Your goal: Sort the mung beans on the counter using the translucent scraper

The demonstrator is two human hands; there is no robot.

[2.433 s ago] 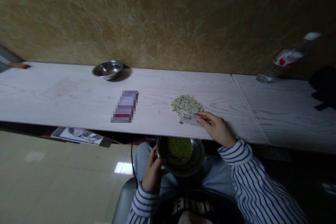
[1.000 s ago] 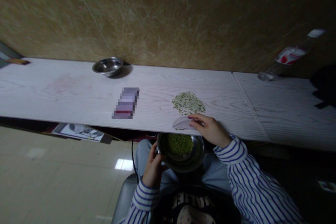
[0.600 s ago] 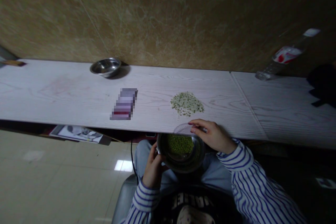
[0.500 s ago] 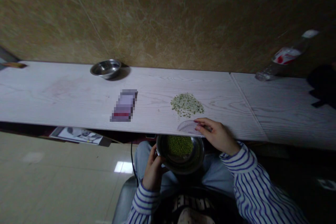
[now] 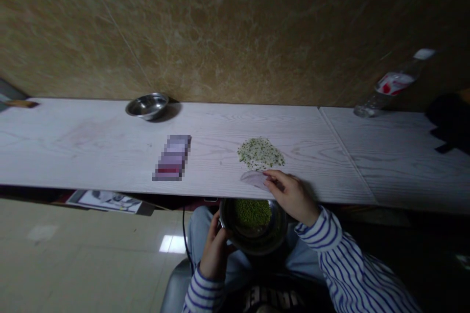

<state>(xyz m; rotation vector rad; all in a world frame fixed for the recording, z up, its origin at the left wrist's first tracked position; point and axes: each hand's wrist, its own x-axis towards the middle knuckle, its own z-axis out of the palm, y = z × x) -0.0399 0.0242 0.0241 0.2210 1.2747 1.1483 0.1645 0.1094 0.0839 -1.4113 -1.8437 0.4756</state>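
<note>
My left hand [image 5: 216,247] grips the left rim of a metal bowl [image 5: 253,247], held under the front edge of the table over my lap. Green beans [image 5: 253,212], which look like mung beans, lie in the bowl. A thin, pale see-through plastic piece [image 5: 252,179] with a curved edge is pinched between the thumb and fingers of my right hand [image 5: 292,195]. It is at the tabletop close to the front edge, just above the bowl in the picture. Beyond it a flat pile of white grains mixed with green beans [image 5: 260,152] is spread on the wood.
A smaller metal bowl [image 5: 147,106] stands by the wall, with a blurred-out phone-like object [image 5: 172,157] nearer the front. To the right, a clear bottle with a red-and-white label [image 5: 394,83] stands near a dark object [image 5: 450,120]. The pale table [image 5: 91,156] ends close to my knees.
My right hand has slid the plastic piece a little to the left along the front edge. The view has tilted up slightly. My left hand keeps its hold on the bowl.
</note>
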